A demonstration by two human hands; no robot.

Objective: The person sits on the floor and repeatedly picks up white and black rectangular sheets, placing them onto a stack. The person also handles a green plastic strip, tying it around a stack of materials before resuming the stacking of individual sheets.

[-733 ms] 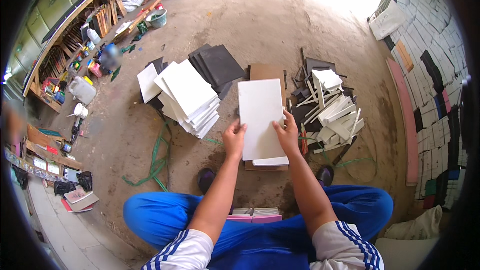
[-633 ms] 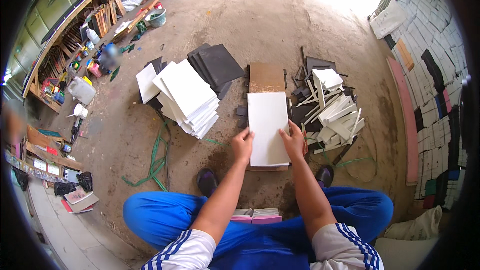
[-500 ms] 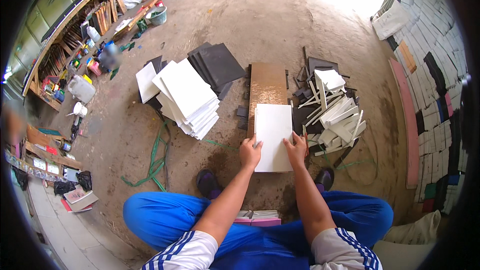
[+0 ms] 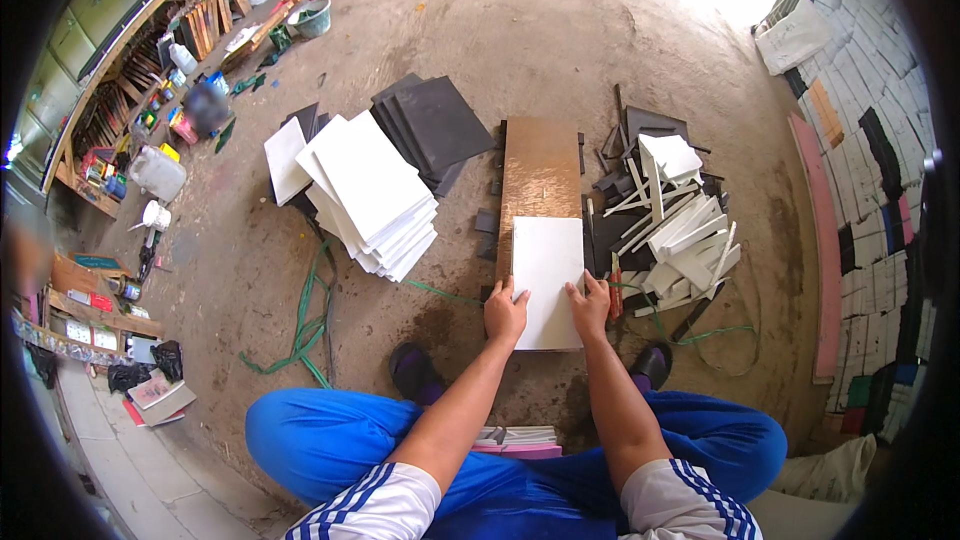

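Observation:
A white rectangular foam-like sheet (image 4: 548,280) lies over the near end of a long brown board (image 4: 541,165). My left hand (image 4: 506,316) grips its left edge, thumb on top and fingers along the side. On the opposite edge my right hand (image 4: 590,306) has the same hold, with its thumb on the upper face. Whether several sheets are stacked there, I cannot tell. Just right of that hand is a slim red tool (image 4: 615,295), partly hidden; its kind is unclear.
Left of the board stands a fanned pile of white sheets (image 4: 365,180), with black sheets (image 4: 435,125) behind. White offcut strips (image 4: 685,240) heap up on the right. Green strapping (image 4: 310,325) trails over the floor. Stacked white sheets (image 4: 870,270) line the right wall.
The sheet's left edge looks more even than before. My hands stay on its sides, and the red tool beside my right hand shows more plainly. The view has shifted slightly.

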